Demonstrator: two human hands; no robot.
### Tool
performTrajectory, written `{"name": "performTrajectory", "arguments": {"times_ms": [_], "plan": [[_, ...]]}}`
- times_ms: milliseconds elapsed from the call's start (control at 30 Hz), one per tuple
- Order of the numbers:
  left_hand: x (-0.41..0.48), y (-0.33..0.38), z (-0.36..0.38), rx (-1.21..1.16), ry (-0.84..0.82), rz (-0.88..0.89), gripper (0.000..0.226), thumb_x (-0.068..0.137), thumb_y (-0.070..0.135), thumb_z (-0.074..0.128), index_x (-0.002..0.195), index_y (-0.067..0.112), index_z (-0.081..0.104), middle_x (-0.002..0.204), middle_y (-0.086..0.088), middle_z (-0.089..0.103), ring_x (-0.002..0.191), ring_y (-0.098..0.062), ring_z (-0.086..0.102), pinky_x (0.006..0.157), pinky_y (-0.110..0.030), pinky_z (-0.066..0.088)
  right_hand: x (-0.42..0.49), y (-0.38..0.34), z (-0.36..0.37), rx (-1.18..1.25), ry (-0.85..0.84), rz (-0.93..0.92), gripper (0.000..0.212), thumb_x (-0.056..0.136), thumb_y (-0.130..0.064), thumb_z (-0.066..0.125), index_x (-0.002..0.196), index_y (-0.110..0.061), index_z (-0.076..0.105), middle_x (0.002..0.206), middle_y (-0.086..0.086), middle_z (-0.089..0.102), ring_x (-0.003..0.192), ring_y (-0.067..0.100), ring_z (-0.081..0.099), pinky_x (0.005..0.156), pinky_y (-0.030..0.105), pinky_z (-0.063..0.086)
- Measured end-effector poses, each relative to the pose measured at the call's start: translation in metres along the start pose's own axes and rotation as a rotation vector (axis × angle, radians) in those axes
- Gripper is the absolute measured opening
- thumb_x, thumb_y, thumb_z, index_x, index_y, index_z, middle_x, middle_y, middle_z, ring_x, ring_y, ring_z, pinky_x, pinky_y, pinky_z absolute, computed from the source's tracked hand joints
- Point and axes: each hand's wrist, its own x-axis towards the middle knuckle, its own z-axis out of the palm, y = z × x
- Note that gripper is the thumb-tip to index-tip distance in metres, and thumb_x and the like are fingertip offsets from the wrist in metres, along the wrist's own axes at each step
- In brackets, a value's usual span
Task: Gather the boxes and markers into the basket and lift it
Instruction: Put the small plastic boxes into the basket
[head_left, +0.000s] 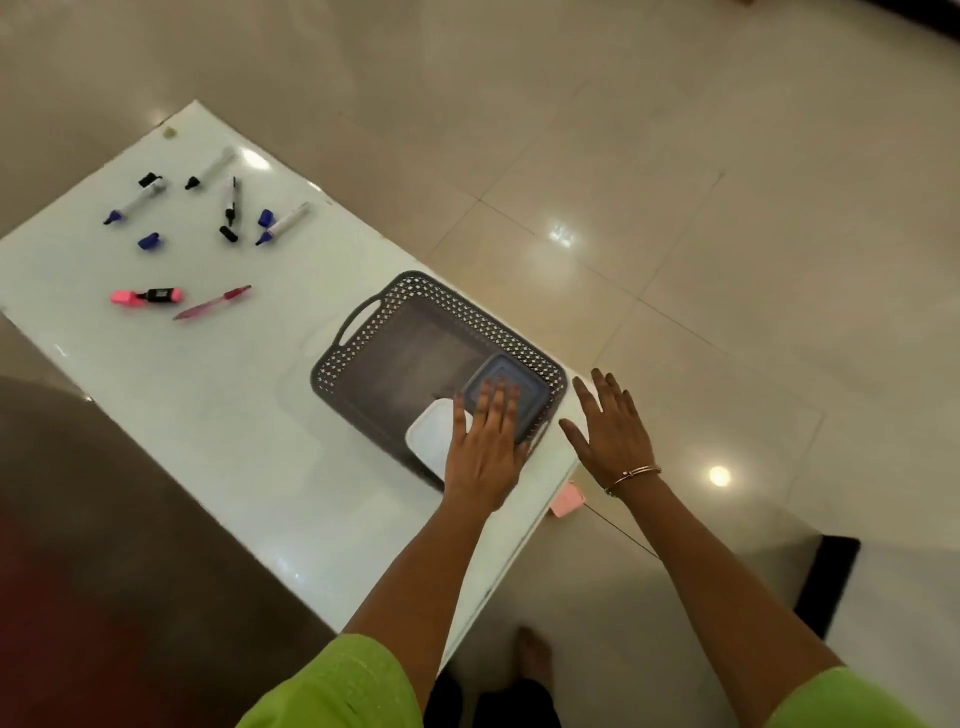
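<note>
A grey perforated basket (400, 291) stands on the white table (208, 405) near its right edge. Inside, at the near right corner, lie a dark blue-lidded box (511, 376) and a white box (434, 431). My left hand (485, 441) hovers flat over both boxes, fingers spread, holding nothing. My right hand (613, 426) is open beside the basket's right side, past the table edge. Several whiteboard markers (140, 197) and loose caps (149, 240) lie at the table's far left, with a pink highlighter (148, 296) and a pink pen (213, 302) nearer.
A small pink thing (567, 500) sticks out under the table's near right corner. Glossy tiled floor (675, 208) surrounds the table. A dark mat (826, 582) lies on the floor at right. My bare foot (532, 649) shows below the table edge.
</note>
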Motion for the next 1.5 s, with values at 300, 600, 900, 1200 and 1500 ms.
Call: {"name": "performTrajectory", "arguments": {"times_ms": [300, 600, 900, 1200, 1500], "plan": [[0.008, 0.145, 0.064, -0.038, -0.129, 0.054, 0.063, 0.092, 0.045, 0.013, 0.147, 0.017, -0.002, 0.158, -0.007, 0.0, 0.145, -0.025, -0.003, 0.116, -0.05, -0.004, -0.07, 0.127, 0.038, -0.019, -0.161, 0.121, 0.081, 0.078, -0.061, 0.011, 0.145, -0.016, 0.016, 0.154, 0.016, 0.016, 0.143, 0.031, 0.012, 0.116, 0.044, 0.013], [0.009, 0.176, 0.244, 0.002, -0.288, 0.031, 0.067, 0.091, 0.041, 0.033, 0.147, 0.012, 0.011, 0.156, -0.011, 0.015, 0.144, -0.027, 0.017, 0.118, -0.05, 0.013, -0.068, 0.219, 0.195, -0.073, -0.319, 0.049, 0.084, 0.082, -0.029, 0.06, 0.146, -0.015, 0.007, 0.156, 0.011, 0.007, 0.144, 0.03, 0.002, 0.116, 0.046, 0.005], [0.057, 0.12, 0.427, 0.121, -0.286, 0.01, 0.086, 0.065, 0.04, 0.076, 0.134, 0.007, 0.038, 0.137, -0.013, 0.051, 0.128, -0.029, 0.048, 0.102, -0.048, 0.038, 0.023, 0.243, 0.395, -0.13, -0.361, -0.167, 0.082, 0.084, -0.018, 0.06, 0.145, -0.014, 0.006, 0.156, 0.008, 0.012, 0.143, 0.031, 0.005, 0.116, 0.05, 0.009], [0.079, 0.075, 0.472, 0.229, -0.269, -0.003, 0.071, 0.069, 0.048, 0.054, 0.128, 0.009, 0.052, 0.132, -0.012, 0.057, 0.122, -0.027, 0.054, 0.098, -0.049, 0.041, 0.064, 0.245, 0.444, -0.281, -0.329, -0.226, 0.06, 0.071, -0.022, 0.074, 0.124, -0.014, 0.049, 0.123, 0.008, 0.056, 0.112, 0.031, 0.052, 0.093, 0.045, 0.047], [0.076, 0.145, 0.293, 0.147, -0.098, 0.089, 0.074, 0.091, 0.034, 0.043, 0.145, 0.01, -0.001, 0.157, -0.013, 0.006, 0.145, -0.027, 0.005, 0.114, -0.047, -0.006, 0.012, 0.243, 0.25, -0.191, -0.267, -0.139, 0.053, 0.061, -0.007, 0.072, 0.112, -0.006, 0.057, 0.108, 0.013, 0.062, 0.094, 0.034, 0.059, 0.076, 0.042, 0.053]]}}
